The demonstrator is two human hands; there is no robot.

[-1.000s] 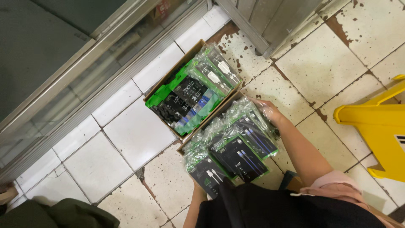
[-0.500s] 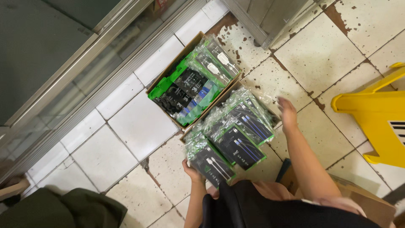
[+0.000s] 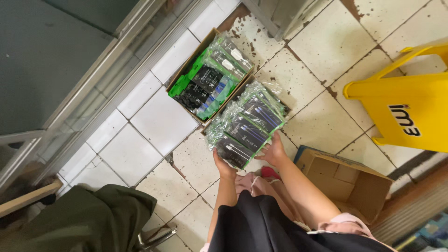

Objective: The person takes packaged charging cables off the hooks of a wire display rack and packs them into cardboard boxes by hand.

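Two hands grip one stack of plastic-wrapped cable packs (image 3: 246, 125) at centre frame: the left hand (image 3: 224, 165) clamps its lower-left corner, the right hand (image 3: 273, 151) its lower-right edge, fingers curled underneath. The stack's long axis runs lower left to upper right, touching an open cardboard box (image 3: 211, 74) of similar packs.

- We see a floor (image 3: 158, 121) of white tiles, stained and chipped brown toward the upper right of the frame.
- At upper centre a cardboard box (image 3: 186, 65) of green and black packets sits on it.
- At the right edge stands a yellow plastic stand (image 3: 401, 102).
- At lower right lies an open brown carton (image 3: 350, 179).
- At lower left a dark green cloth (image 3: 88, 219) lies bunched.
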